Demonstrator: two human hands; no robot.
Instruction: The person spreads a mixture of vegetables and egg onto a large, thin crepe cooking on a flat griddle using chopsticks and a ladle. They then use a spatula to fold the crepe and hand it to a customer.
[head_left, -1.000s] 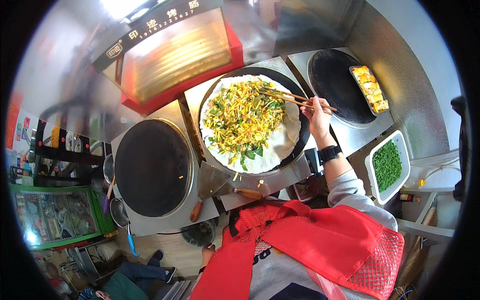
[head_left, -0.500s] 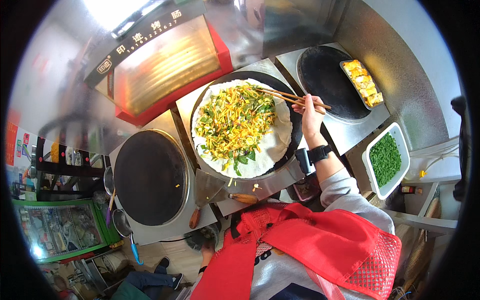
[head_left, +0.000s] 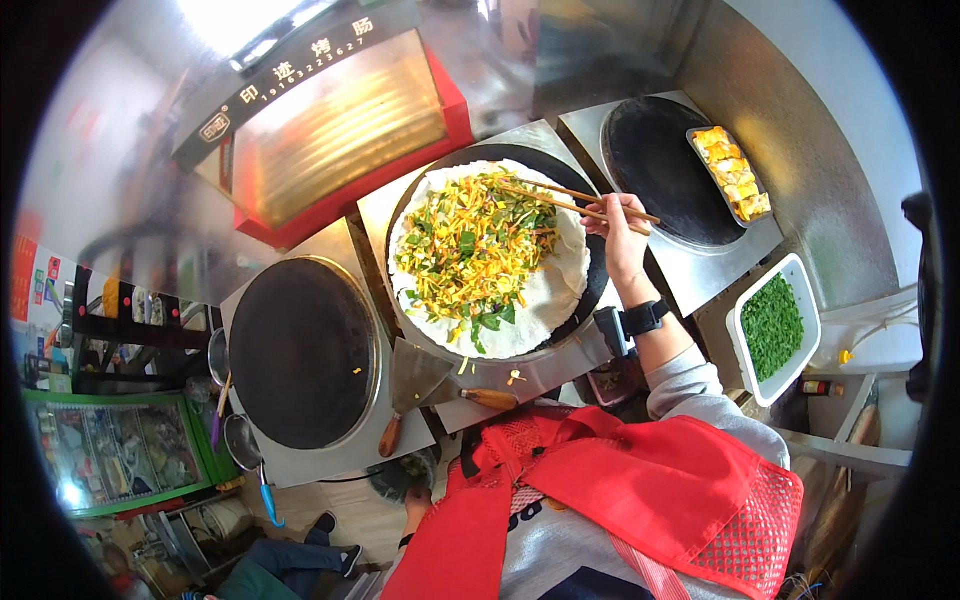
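My right hand is closed around a pair of wooden chopsticks, their tips spread apart in the mixed filling. Yellow and orange shreds and green leaves make up the filling. It is heaped on a thin white flatbread, which lies on the middle round black griddle. Low in the view, beside the apron, my left hand shows only in part. A dark, see-through container is right by it; the fingers are too hidden to read.
Two spatulas with wooden handles lie at the front edge. Another black griddle is on the left, a third at far right beside a tray of golden rolled pieces. A white tub of chopped greens and a red-framed warming cabinet flank them.
The chopstick tips have shifted slightly left and parted within the filling. Some green leaves now show on top of the heap's middle. The whole view has moved a little.
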